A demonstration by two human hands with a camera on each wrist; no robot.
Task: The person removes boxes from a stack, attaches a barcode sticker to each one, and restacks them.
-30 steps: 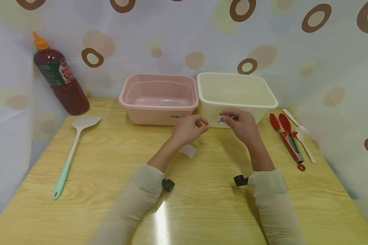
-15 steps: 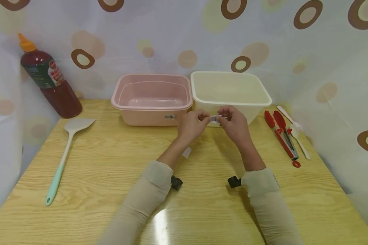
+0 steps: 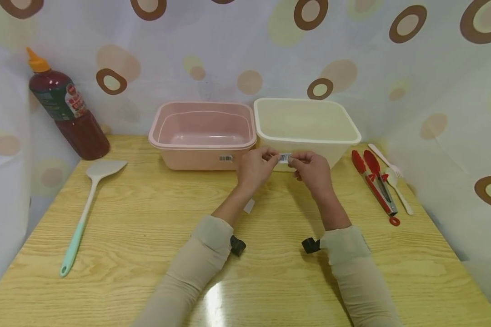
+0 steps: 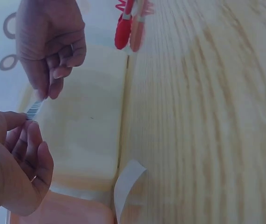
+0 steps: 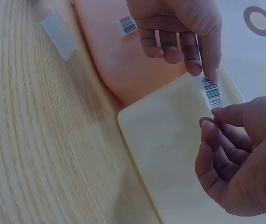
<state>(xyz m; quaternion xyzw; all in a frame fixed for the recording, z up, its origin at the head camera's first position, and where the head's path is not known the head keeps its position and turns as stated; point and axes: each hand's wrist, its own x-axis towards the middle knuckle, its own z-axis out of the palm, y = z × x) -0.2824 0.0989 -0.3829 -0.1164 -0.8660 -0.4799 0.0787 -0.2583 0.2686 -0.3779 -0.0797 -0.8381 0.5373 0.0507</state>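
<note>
A small white barcode sticker (image 3: 284, 157) is stretched between both hands, in front of the cream bin (image 3: 307, 146). My left hand (image 3: 255, 168) pinches one end of it with thumb and finger. The opposite end is pinched by my right hand (image 3: 314, 171). In the right wrist view the black bars of the barcode sticker (image 5: 212, 93) face the camera. Whether it touches the bin wall behind, I cannot tell. Left of the cream bin stands the pink bin (image 3: 188, 156), with its own barcode label (image 3: 225, 158) on the front.
A scrap of white paper (image 3: 249, 206) lies on the table (image 3: 147, 236) by the left wrist. The turner (image 3: 82, 218) and sauce bottle (image 3: 69, 113) are on the left. Red-tipped tongs (image 3: 374, 184), a pale fork (image 3: 385, 160) and a pale spoon (image 3: 398, 190) lie on the right.
One second ago the right hand alone held the barcode sticker and the left hand was apart. The hands have since come together, and the left fingers have taken the other end.
</note>
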